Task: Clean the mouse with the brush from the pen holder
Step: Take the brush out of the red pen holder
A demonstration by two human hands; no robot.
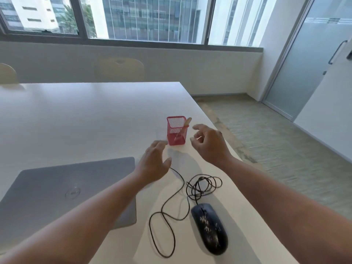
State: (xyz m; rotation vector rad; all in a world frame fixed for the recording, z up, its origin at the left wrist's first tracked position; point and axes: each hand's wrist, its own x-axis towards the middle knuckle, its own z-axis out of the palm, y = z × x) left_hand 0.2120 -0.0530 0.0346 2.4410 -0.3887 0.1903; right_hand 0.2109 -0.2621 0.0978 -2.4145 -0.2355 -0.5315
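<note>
— Hands first: how many, and what are they doing?

— Two, both bare and holding nothing. The left hand hovers with fingers spread, just short of the one red wire-mesh square pen holder. The right hand hangs just to the holder's right, fingers loosely curled and apart, pinching nothing.

— And the task's things?

— One pale wooden-handled brush leans in the holder, its handle tip poking over the rim. One black oval corded mouse, speckled with pale crumbs, lies near the desk's right edge towards the near side; its single black cable loops between mouse and hands.

— Anything else on the desk?

— One closed grey laptop, towards the near left.

— The surface and room?

— One white smooth desk, two pale chair backs at its far edge, wide windows behind, a frosted glass door on the right, grey floor.
</note>
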